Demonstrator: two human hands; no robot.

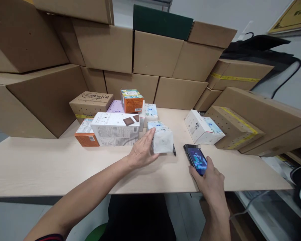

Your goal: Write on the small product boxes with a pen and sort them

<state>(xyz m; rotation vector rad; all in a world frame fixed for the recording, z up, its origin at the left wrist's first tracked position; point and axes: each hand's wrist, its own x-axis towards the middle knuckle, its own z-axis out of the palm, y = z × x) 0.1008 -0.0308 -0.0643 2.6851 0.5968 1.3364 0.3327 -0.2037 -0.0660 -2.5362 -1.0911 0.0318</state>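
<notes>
- Your left hand (141, 152) makes its grip with the fingers spread flat against the near-left face of the small white box (162, 138), thumb low at the corner; it presses and steadies the box and does not pinch it.
- That white box stands on the bench (40, 167), its right face bare, with a black pen (174, 149) lying just beyond it, on the side away from your left grip.
- Your right hand (210, 182) closes its grip around the lower end of a phone (196, 159), screen lit and facing up, the top end resting on or just above the bench; I cannot tell which.
- Behind your left grip sits a cluster of boxes: a large white carton (115, 129), an orange-sided box (86, 135) beside it, and an orange-topped box (131, 100) stacked further back.
- Ahead of your right grip lies another white box (203, 127), touching a brown carton with yellow tape (233, 130).
- Judging by the pose, you are lining up the box and the phone, as if to read or scan a label.
- A next move would call for turning the printed face toward the phone and keeping the box still.
</notes>
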